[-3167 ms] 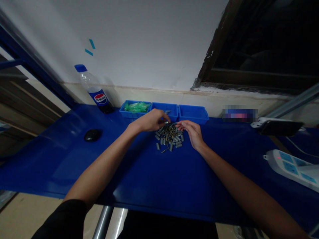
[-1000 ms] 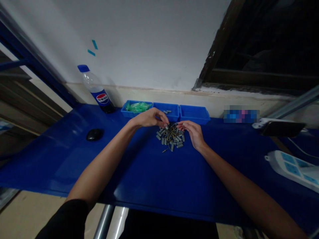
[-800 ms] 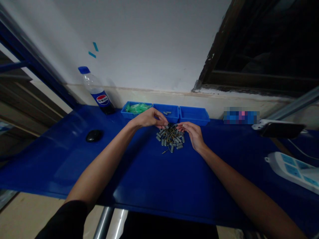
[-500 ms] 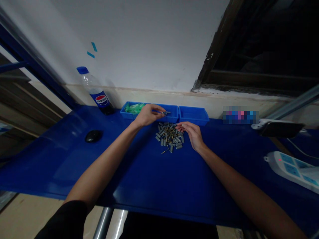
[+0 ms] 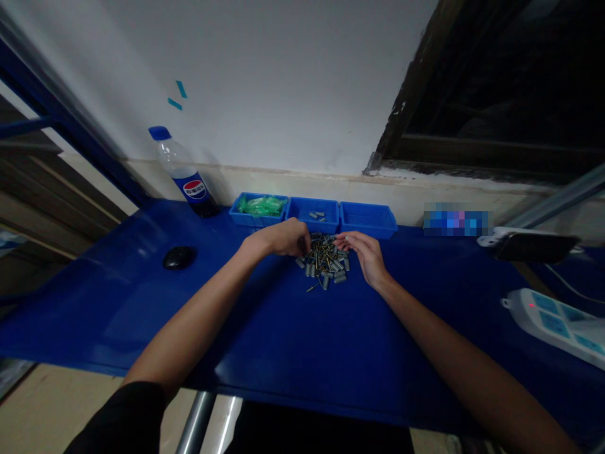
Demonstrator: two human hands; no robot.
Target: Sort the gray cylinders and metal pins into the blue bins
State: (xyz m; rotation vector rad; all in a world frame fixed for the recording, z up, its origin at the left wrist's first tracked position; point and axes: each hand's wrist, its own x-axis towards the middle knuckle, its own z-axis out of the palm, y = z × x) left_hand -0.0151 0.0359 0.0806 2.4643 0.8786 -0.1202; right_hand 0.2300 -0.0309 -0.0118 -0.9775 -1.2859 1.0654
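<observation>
On the blue table lies a pile of small grey cylinders and thin brass-coloured pins (image 5: pixel 326 258). My left hand (image 5: pixel 288 238) is at the pile's upper left edge, its fingers curled down and in shadow; what they grip is hidden. At the right edge of the pile rests my right hand (image 5: pixel 363 251), fingers loosely stretched toward the pieces with nothing plainly held. Just behind the pile, the middle blue bin (image 5: pixel 312 204) contains several grey cylinders (image 5: pixel 317 216). The left bin (image 5: pixel 235 217) holds green plastic wrapping (image 5: pixel 262 205).
A third blue bin (image 5: pixel 368 221) adjoins on the right. A cola bottle (image 5: pixel 191 186) stands at the wall, with a black mouse (image 5: pixel 178 257) in front of it. To the right are a phone (image 5: pixel 539 246) and a white power strip (image 5: pixel 558 321).
My left hand has moved from above the middle bin down to the pile, and the grey cylinder at its fingertips is no longer seen there. My right hand stays in place.
</observation>
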